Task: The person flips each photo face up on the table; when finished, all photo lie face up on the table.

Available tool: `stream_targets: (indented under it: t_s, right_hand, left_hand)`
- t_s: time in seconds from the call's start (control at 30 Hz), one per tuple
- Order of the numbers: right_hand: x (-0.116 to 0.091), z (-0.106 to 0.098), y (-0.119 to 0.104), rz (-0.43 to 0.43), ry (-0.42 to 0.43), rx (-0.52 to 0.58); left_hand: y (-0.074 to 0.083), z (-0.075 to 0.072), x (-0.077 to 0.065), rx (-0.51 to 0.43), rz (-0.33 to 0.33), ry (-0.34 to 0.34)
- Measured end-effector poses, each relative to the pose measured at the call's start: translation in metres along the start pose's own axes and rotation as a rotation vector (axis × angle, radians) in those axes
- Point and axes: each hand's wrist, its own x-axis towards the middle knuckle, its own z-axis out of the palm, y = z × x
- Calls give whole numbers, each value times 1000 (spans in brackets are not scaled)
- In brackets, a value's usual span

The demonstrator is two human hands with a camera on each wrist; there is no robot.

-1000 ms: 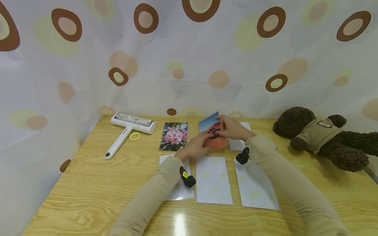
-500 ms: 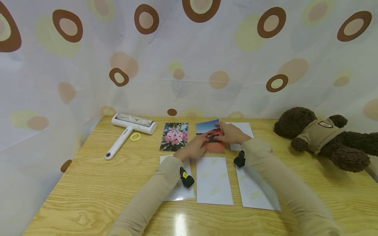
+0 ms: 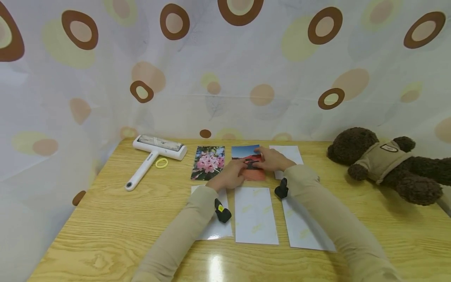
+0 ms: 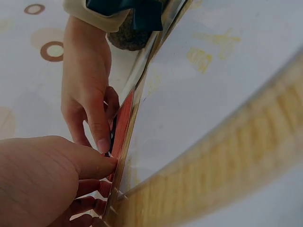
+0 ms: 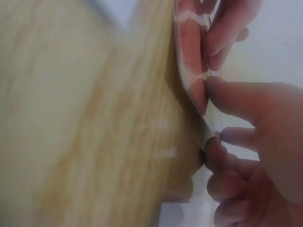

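Observation:
A photo (image 3: 244, 150) of a blue sky over red land lies in the back row, to the right of a photo of pink flowers (image 3: 208, 162). My left hand (image 3: 230, 174) holds its left side, thumb on the picture and fingers at the edge. My right hand (image 3: 274, 159) grips the right side, index finger near the upper corner and thumb on the face. In the right wrist view, the right fingers (image 5: 226, 185) curl at the photo's edge, which shows a slight bend. Parts of the picture are hidden beneath both hands.
White cards lie around: one at back right (image 3: 286, 150), and a front row with left (image 3: 210, 226), middle (image 3: 256, 215) and right (image 3: 305, 229) cards. A lint roller (image 3: 155, 152) and yellow ring (image 3: 161, 163) are left; a teddy bear (image 3: 382, 160) lies right on the wooden table (image 3: 123, 231).
The photo has come down from a tilted, raised pose to lie squarer beside the flower photo. Both hands have shifted slightly left with it, the right hand more.

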Motion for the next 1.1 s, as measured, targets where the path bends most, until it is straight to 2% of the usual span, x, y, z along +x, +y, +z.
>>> stream_targets:
  t_s: [0.27, 0.5, 0.7, 0.9, 1.1]
  right_hand:
    - [-1, 1, -8, 25, -19, -78]
    - [-1, 4, -9, 8, 2, -68]
    - [-13, -9, -7, 29, 22, -5]
    - [-22, -17, 19, 33, 98, 49]
    - [-26, -22, 51, 68, 158, 156]
  left_hand:
    - [0, 1, -2, 33, 29, 54]
    - [5, 1, -1, 55, -9, 59]
    - [14, 1, 2, 13, -86, 88]
    - [23, 5, 13, 0, -72, 129]
    - [43, 6, 27, 2, -43, 98]
